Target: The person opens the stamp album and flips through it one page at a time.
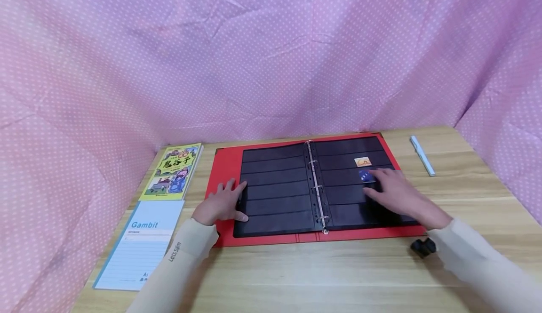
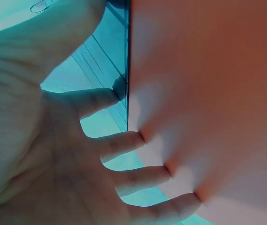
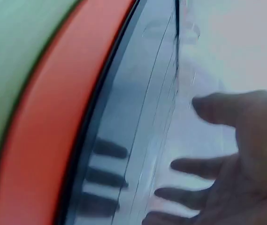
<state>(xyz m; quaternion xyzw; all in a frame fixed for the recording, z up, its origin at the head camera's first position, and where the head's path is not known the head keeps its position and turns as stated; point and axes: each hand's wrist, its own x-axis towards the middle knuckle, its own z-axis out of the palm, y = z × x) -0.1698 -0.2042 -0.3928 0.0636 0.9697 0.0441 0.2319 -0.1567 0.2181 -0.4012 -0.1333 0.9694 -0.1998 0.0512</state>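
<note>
A red ring binder lies spread on the wooden table, with black strip-pocket pages on both sides of its metal rings. On the right page are a small yellow-and-white stamp-like card and, just below it, a dark blue one. My right hand is over that page, fingers extended, index fingertip at the blue card; whether it touches cannot be told. With fingers spread, my left hand rests on the left cover and page edge. In the left wrist view, its fingertips meet the cover.
To the left lie a yellow comic-style book and a pale blue notebook, partly behind the left sleeve. A light blue pen lies right of the binder. A small black object sits by the right sleeve. Pink dotted cloth hangs behind.
</note>
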